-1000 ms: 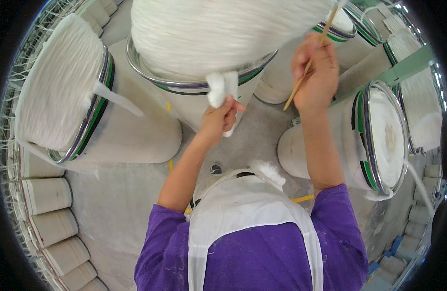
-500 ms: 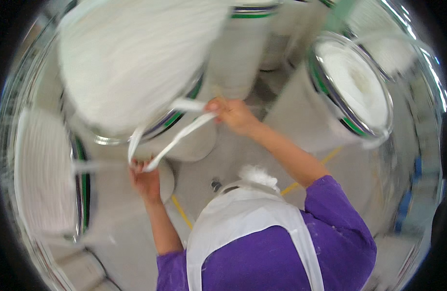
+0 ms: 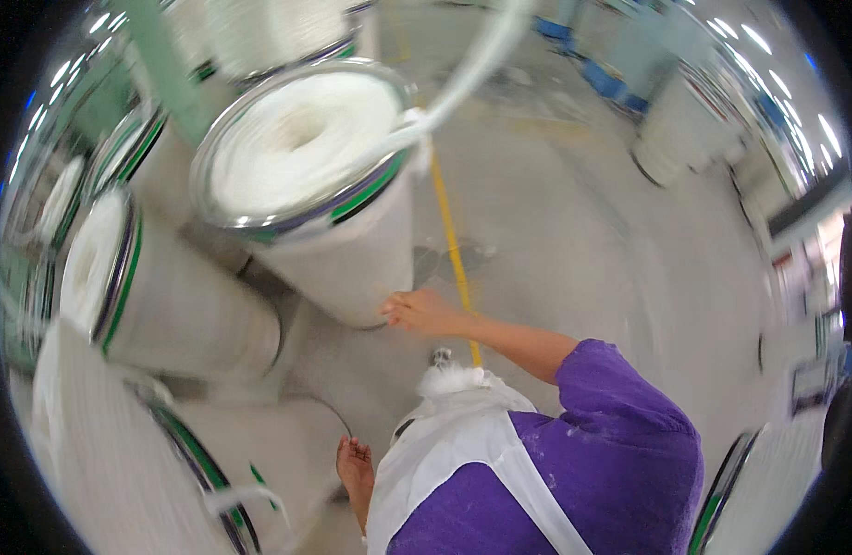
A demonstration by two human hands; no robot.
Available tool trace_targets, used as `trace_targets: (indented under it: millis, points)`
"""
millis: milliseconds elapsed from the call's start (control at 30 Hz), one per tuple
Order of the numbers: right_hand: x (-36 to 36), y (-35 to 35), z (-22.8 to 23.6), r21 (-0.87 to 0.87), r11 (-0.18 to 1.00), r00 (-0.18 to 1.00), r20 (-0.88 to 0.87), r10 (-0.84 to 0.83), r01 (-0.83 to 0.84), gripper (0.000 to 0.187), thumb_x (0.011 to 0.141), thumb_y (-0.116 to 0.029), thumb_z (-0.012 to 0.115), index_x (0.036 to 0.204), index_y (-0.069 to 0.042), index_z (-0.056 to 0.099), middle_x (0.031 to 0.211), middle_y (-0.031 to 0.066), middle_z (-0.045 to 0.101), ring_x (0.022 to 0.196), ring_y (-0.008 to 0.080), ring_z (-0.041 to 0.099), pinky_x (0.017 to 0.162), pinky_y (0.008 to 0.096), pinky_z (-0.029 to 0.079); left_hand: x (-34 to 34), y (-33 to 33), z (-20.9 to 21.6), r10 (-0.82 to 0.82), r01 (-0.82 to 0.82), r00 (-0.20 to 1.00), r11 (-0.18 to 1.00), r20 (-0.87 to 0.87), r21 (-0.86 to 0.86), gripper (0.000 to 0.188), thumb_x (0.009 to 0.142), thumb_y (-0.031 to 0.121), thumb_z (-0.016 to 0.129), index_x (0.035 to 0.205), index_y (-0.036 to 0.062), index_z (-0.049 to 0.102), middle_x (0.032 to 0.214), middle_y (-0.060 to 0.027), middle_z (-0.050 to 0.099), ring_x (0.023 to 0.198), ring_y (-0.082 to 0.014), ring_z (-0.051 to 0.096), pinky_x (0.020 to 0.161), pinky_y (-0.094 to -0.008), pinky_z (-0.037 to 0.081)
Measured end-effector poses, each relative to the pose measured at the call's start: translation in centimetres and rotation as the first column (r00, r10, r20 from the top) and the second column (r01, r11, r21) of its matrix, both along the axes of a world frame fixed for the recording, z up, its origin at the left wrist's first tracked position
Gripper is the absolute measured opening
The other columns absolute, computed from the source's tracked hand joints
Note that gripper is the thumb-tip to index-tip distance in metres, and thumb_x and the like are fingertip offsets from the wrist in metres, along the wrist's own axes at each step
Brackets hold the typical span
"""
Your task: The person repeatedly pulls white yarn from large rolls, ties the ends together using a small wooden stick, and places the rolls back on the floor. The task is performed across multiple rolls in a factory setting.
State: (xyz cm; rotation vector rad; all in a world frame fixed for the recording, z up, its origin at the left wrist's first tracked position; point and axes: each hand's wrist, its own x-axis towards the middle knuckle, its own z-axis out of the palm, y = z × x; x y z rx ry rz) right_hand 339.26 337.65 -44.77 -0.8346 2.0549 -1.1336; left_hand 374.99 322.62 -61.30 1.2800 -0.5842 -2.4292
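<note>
My right hand (image 3: 415, 313) is in front of the lower wall of a tall white can (image 3: 352, 268). Its fingers are curled together, and whatever they may hold is hidden. Coiled white fibre sliver (image 3: 343, 116) fills this can up to its metal rim, banded in green and dark blue. From the rim a thick white strand (image 3: 477, 69) runs up to the top of the view, apart from both hands. Low beside my apron, my left hand (image 3: 355, 462) is open with its fingers apart and nothing in it. White fluff (image 3: 452, 379) sits at the front of my apron (image 3: 472, 425).
More sliver cans stand at the left, including a can (image 3: 190, 310) beside the nearest one and a large heaped can (image 3: 111, 444) at lower left. A yellow floor line (image 3: 452, 231) runs past the middle can. Another can (image 3: 722, 490) is at lower right.
My view has swung to the right. The white strand that both hands held between them no longer shows in them. The left hand has dropped to my side and opened.
</note>
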Motion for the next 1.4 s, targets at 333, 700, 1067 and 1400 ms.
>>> trace_targets:
  millis: [333,700,1067,1400]
  points:
    - [-5.3,31.4,-1.6,-0.110,0.316,0.321,0.023,-0.947,0.942,0.044,0.097,-0.044,0.042,0.105,-0.006,0.063,0.079,0.0037,0.065,0.072,0.0135,0.061,0.066,0.0310,0.050,-24.0,-1.9,5.3,-0.536,0.544,0.839,0.814,0.095,-0.204,0.032,0.092,0.018,0.056,0.121,0.0049,0.051,0.091,-0.0030,0.059,0.076,-0.0134,0.053,0.073,-0.0273,0.046]
    - [29.0,52.0,2.8,-0.343,-0.475,-0.522,-0.057,-0.851,0.811,0.018,0.088,-0.012,0.055,0.098,-0.004,0.067,0.087,0.0041,0.066,0.071,0.0148,0.060,0.065,0.0285,0.048,-33.7,7.7,1.2,-0.978,0.992,0.084,0.064,0.189,-0.109,0.026,0.092,0.015,0.054,0.116,0.0051,0.055,0.090,-0.0069,0.062,0.074,-0.0165,0.056,0.070,-0.0296,0.048]
    - [56.2,66.7,11.8,0.067,-0.844,-0.031,-0.995,-0.099,0.532,0.034,0.096,-0.034,0.043,0.094,-0.003,0.058,0.094,0.0155,0.062,0.089,0.0367,0.058,0.078,0.0477,0.046,-32.7,20.9,-2.5,-0.972,0.991,-0.073,-0.096,0.222,-0.095,0.026,0.091,0.014,0.054,0.115,0.0030,0.054,0.087,-0.0097,0.064,0.067,-0.0171,0.059,0.062,-0.0318,0.051]
    - [57.3,68.0,13.6,0.302,-0.814,-0.116,-0.906,-0.406,0.496,0.052,0.097,-0.047,0.036,0.088,-0.003,0.060,0.083,0.0208,0.063,0.082,0.0397,0.059,0.073,0.0498,0.045,-30.3,32.5,2.2,-0.763,0.759,-0.593,-0.636,0.257,-0.140,0.044,0.090,0.040,0.060,0.115,0.0042,0.056,0.094,-0.0091,0.063,0.081,-0.0195,0.057,0.073,-0.0363,0.050]
